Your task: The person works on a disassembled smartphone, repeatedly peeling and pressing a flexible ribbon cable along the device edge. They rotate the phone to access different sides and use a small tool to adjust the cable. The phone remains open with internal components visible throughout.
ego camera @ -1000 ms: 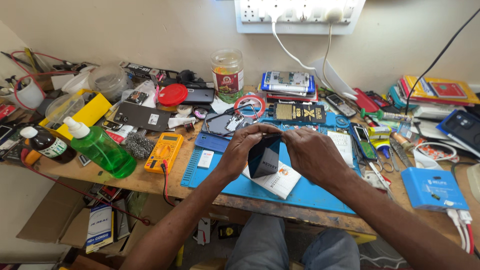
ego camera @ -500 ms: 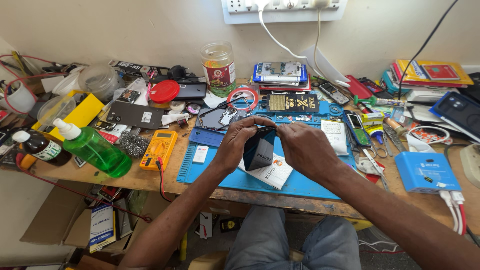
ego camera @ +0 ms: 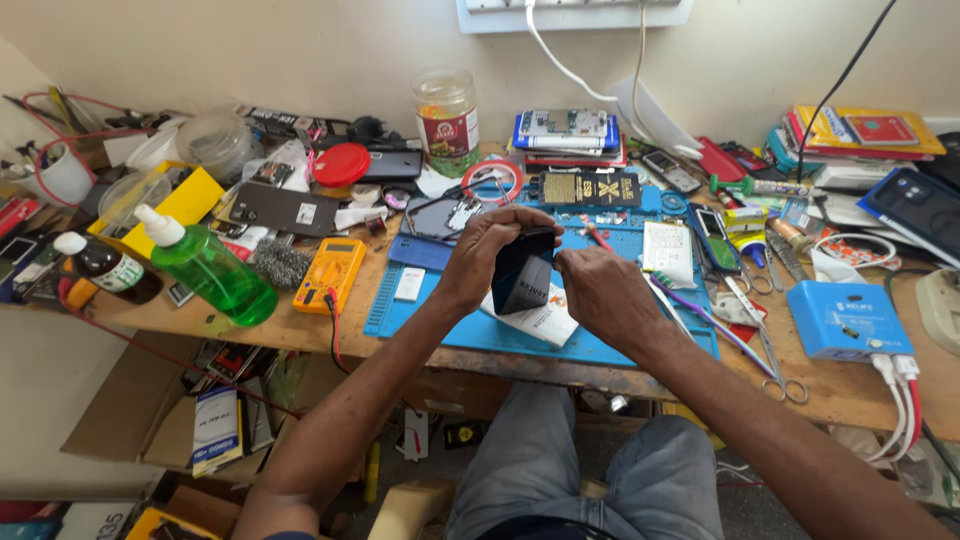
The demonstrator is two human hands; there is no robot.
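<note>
I hold a dark phone [ego camera: 522, 275] upright on its edge over the blue work mat [ego camera: 430, 315]. My left hand [ego camera: 480, 255] wraps over its top and left side. At the phone's right edge, my right hand [ego camera: 600, 295] presses in with the fingertips pinched. A white paper leaflet [ego camera: 545, 320] lies on the mat under the phone. Whether a small tool sits in the right fingers cannot be made out.
The wooden bench is crowded: a green spray bottle [ego camera: 205, 265], a yellow multimeter [ego camera: 330, 275], a jar [ego camera: 447, 120], stacked phones [ego camera: 565, 135], a blue box [ego camera: 850, 320] with cables, scissors [ego camera: 775, 365], toothbrushes [ego camera: 690, 305]. Cardboard boxes [ego camera: 200, 420] stand below at the left.
The view has shifted slightly and come closer. Both hands stay on the phone, and the right hand's fingers have moved to its right edge.
</note>
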